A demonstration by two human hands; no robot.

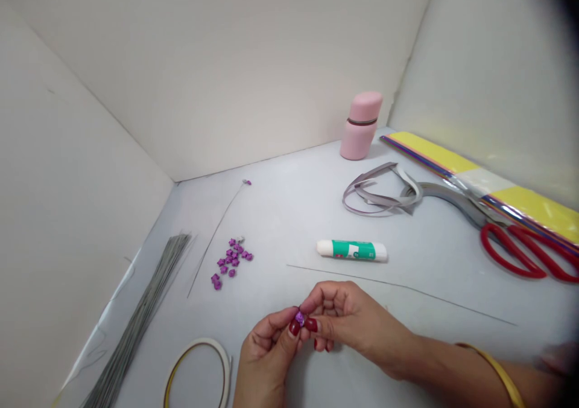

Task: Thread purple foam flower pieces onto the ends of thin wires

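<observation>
A small purple paper star (300, 318) is pinched between the fingertips of both hands, low in the middle of the view. My left hand (274, 347) grips it from the left with thumb and forefinger. From the right, my right hand (346, 317) has thumb and fingers closed on the same star. Fingertips cover part of it. Just beyond the hands lies a single thin wire (398, 284), and past that a glue stick (355, 250) with its cap on. Several purple paper stars (233, 255) are loosely grouped to the left.
At left lie a bundle of grey wires (140, 317), a wire with a star tip (217, 230) and a tape roll (225, 360). To the right are grey paper strips (384, 198), red-handled scissors (515, 254) and a colored paper pack (479, 181). A pink bottle (359, 130) stands behind.
</observation>
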